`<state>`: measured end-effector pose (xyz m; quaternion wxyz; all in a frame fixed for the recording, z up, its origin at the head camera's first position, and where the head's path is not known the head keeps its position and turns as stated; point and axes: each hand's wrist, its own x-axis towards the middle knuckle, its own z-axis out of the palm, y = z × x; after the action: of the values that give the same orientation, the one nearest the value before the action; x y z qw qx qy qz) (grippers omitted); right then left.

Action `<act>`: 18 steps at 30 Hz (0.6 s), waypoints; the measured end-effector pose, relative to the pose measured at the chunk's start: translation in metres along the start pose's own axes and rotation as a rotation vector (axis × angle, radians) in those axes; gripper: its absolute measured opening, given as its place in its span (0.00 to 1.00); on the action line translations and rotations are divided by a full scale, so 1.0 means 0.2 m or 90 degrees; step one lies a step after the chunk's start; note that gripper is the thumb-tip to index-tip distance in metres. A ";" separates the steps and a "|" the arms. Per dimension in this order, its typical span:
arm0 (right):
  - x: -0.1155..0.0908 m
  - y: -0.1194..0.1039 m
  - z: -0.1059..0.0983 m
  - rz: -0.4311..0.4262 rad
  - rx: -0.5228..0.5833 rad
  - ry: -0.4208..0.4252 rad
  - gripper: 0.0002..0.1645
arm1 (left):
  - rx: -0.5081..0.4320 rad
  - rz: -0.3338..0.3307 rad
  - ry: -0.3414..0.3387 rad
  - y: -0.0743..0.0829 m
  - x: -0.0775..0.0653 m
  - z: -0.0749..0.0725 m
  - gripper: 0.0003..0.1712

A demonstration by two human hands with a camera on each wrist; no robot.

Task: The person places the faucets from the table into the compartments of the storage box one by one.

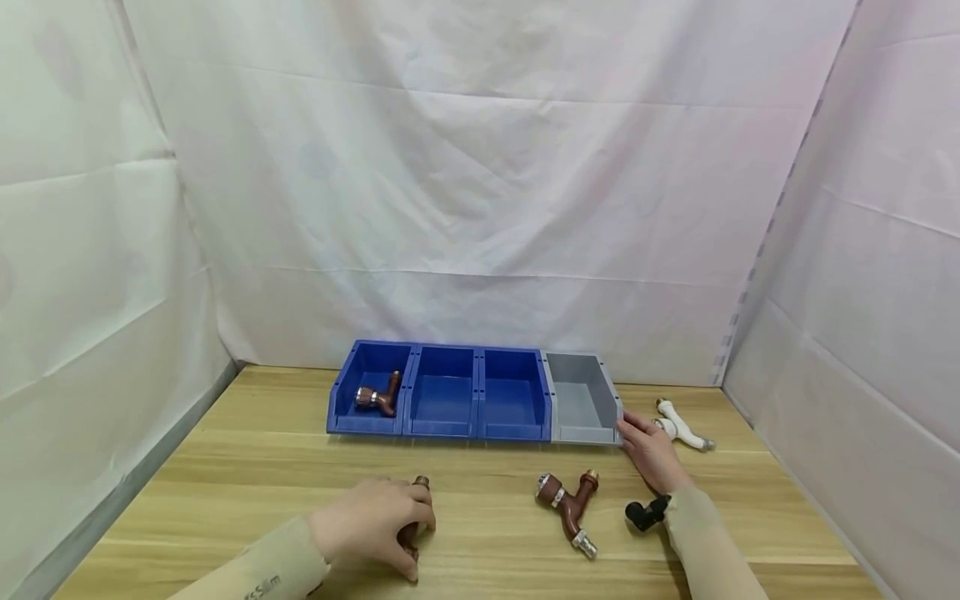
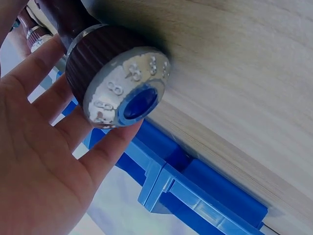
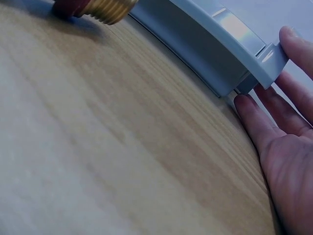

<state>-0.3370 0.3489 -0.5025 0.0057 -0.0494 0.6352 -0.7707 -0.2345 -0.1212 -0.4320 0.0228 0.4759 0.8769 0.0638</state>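
My left hand (image 1: pixel 382 521) grips a dark brown tap (image 1: pixel 409 533) over the front of the table, covering most of it. In the left wrist view the tap's ribbed knob (image 2: pixel 110 63) shows a worn silver cap with a blue centre; fingers curve behind it. At the right end of the bin row, my right hand (image 1: pixel 651 450) holds the front corner of the grey bin (image 1: pixel 585 435), with digits at its front and side. Another brown tap (image 1: pixel 572 508) lies between the hands, and a similar brown tap (image 1: pixel 387 400) is in the leftmost blue bin (image 1: pixel 365 426).
Two further blue bins (image 1: pixel 441 427) join the row. A white tap (image 1: pixel 681 429) lies right of the grey bin, close to my right hand. A black angled piece (image 1: pixel 647 512) sits at the right cuff. White sheets (image 1: pixel 480 183) enclose the wooden table (image 1: pixel 247 475).
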 end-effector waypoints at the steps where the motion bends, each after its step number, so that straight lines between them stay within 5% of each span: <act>1: 0.00 0.00 0.00 -0.001 0.001 -0.001 0.36 | 0.001 -0.001 0.000 0.00 0.00 0.00 0.24; 18: 0.00 0.00 0.00 0.004 -0.009 0.003 0.37 | -0.006 -0.008 0.000 0.02 0.00 -0.01 0.20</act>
<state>-0.3363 0.3482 -0.5023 0.0065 -0.0455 0.6409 -0.7662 -0.2315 -0.1185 -0.4291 0.0251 0.4704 0.8795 0.0678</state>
